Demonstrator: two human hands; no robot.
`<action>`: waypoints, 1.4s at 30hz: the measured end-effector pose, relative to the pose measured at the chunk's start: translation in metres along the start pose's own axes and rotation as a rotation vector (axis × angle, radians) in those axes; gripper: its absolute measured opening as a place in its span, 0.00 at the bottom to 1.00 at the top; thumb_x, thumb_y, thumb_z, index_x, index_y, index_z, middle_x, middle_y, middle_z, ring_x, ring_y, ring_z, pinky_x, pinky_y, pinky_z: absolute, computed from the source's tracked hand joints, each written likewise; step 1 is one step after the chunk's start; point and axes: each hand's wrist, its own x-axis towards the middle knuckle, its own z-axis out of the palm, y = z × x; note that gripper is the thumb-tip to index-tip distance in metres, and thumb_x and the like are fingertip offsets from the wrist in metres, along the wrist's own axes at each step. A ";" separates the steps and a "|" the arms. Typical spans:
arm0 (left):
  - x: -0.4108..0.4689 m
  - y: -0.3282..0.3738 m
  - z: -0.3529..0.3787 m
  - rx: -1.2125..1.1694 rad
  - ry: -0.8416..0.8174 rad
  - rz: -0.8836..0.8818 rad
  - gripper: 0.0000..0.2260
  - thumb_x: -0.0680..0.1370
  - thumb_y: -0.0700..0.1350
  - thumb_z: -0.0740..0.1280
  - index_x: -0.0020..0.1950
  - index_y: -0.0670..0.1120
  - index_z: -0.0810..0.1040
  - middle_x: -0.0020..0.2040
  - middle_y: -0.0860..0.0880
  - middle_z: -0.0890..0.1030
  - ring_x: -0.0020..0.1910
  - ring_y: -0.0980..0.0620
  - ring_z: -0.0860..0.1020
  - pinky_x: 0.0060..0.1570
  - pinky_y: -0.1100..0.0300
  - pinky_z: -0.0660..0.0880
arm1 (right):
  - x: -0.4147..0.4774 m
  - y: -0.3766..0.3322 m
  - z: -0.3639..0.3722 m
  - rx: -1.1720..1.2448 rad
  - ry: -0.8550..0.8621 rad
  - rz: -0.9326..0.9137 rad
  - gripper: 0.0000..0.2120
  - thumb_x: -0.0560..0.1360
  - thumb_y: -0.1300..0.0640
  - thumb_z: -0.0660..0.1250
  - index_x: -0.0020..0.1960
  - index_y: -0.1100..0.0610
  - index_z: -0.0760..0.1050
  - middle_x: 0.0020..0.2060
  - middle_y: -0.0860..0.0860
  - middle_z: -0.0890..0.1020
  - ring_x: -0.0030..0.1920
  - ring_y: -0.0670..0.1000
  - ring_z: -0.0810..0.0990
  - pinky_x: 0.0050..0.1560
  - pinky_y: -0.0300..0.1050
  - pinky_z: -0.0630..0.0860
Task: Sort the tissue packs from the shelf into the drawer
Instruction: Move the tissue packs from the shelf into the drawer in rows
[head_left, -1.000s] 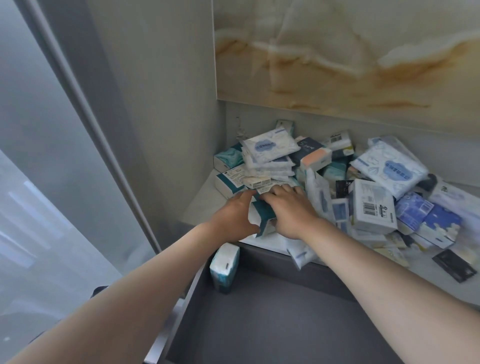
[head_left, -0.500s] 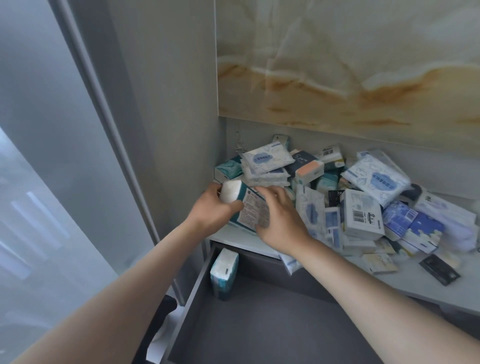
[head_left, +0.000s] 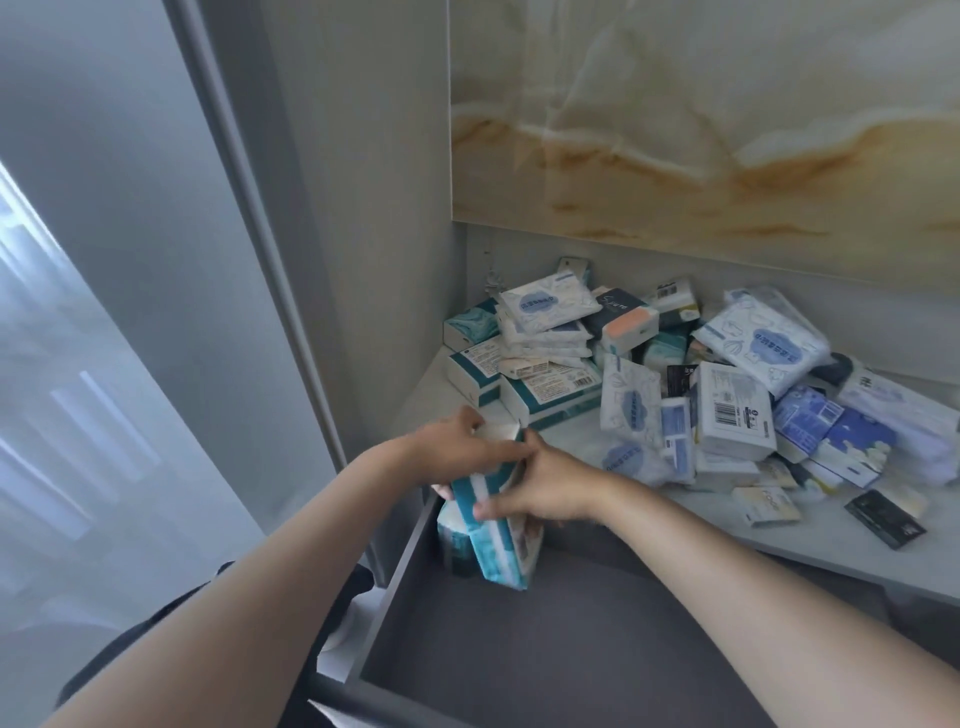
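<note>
Teal tissue pack (head_left: 493, 551), nearly upright in the back-left corner of the drawer (head_left: 571, 649), beside a standing pack (head_left: 451, 545). If let go while tilted, it may topple or knock that neighbour flat. The left hand (head_left: 457, 452) grips its top and the right hand (head_left: 550, 488) pinches its side, both clamped on it. An unsorted pile (head_left: 727, 395) covers the shelf (head_left: 831, 540).

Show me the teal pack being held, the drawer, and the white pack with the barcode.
teal pack (head_left: 496, 551), head view, its striped side.
drawer (head_left: 597, 649), head view, its bare grey floor.
white pack with the barcode (head_left: 740, 415), head view, its front face.
</note>
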 end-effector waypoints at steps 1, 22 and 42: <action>0.005 -0.004 0.007 0.020 -0.115 -0.028 0.33 0.71 0.68 0.66 0.64 0.45 0.70 0.55 0.43 0.79 0.45 0.48 0.80 0.37 0.54 0.81 | 0.001 0.009 0.005 -0.069 -0.016 0.038 0.46 0.56 0.41 0.82 0.66 0.51 0.61 0.52 0.45 0.81 0.46 0.46 0.83 0.31 0.38 0.79; 0.075 -0.080 0.075 0.827 -0.162 0.255 0.34 0.73 0.53 0.69 0.76 0.62 0.58 0.68 0.47 0.62 0.68 0.44 0.61 0.65 0.48 0.70 | 0.079 0.123 0.104 0.162 0.245 0.286 0.45 0.68 0.55 0.76 0.76 0.55 0.52 0.65 0.53 0.77 0.61 0.55 0.78 0.57 0.45 0.75; 0.077 -0.044 0.032 0.551 0.005 0.208 0.17 0.78 0.52 0.65 0.66 0.55 0.74 0.63 0.53 0.77 0.62 0.52 0.74 0.59 0.59 0.70 | 0.034 0.063 0.045 -0.321 0.188 0.195 0.09 0.73 0.57 0.58 0.44 0.56 0.77 0.42 0.54 0.81 0.43 0.58 0.83 0.34 0.40 0.74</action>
